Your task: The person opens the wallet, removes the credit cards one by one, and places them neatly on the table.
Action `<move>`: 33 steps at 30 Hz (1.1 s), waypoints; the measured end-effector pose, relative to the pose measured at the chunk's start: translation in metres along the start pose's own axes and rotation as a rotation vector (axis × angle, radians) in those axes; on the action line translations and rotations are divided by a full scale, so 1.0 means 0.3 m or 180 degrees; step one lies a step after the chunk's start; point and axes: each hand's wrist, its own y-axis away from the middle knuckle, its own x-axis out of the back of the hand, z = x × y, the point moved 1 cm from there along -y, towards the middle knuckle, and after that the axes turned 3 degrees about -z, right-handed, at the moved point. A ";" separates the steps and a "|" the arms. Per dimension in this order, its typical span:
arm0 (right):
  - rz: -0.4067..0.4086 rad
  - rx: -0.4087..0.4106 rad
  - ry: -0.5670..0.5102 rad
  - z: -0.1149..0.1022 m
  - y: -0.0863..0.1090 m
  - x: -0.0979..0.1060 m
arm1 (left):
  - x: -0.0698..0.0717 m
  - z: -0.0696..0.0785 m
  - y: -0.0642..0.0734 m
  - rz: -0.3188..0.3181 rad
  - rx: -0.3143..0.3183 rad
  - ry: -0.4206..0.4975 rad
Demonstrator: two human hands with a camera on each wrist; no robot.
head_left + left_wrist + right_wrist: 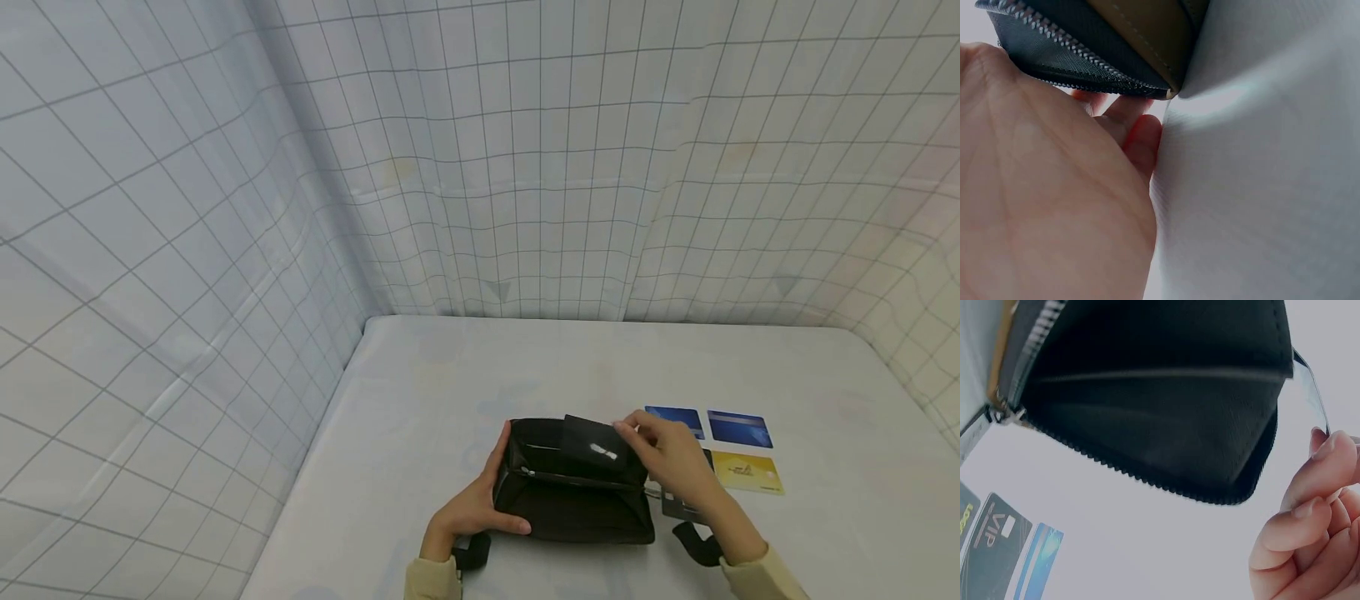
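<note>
A black zip wallet (573, 514) stands unzipped on the white table, its inner dividers showing in the right wrist view. My left hand (472, 504) grips its left end, thumb at the front and fingers round the back. Between thumb and fingers, my right hand (675, 462) pinches the right corner of a dark, glossy card (581, 440) at the wallet's back opening. Only a thin edge of that card (1315, 394) shows in the right wrist view; its lower part cannot be made out. Zip teeth and a brown outer panel (1141, 31) appear in the left wrist view.
Right of the wallet lie two blue cards (738, 429), a yellow card (747, 472) and dark cards (681, 510), one marked VIP (1002, 528), partly behind my right hand. Checked white cloth walls (525, 208) rise behind and beside the white table (390, 433).
</note>
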 end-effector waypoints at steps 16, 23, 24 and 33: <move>0.0207 -0.0291 -0.0055 0.079 0.049 0.089 | -0.002 -0.003 0.001 0.0011 -0.0001 -0.0015; 0.0147 -0.0439 -0.0223 0.124 0.085 0.137 | -0.002 -0.007 0.000 0.0001 -0.0054 0.0024; 0.0147 -0.0455 -0.0215 0.129 0.089 0.146 | -0.001 -0.007 0.000 0.0001 -0.0061 0.0035; 0.0245 -0.0742 0.0059 0.168 0.132 0.230 | 0.000 -0.003 0.000 -0.0007 -0.0041 0.0030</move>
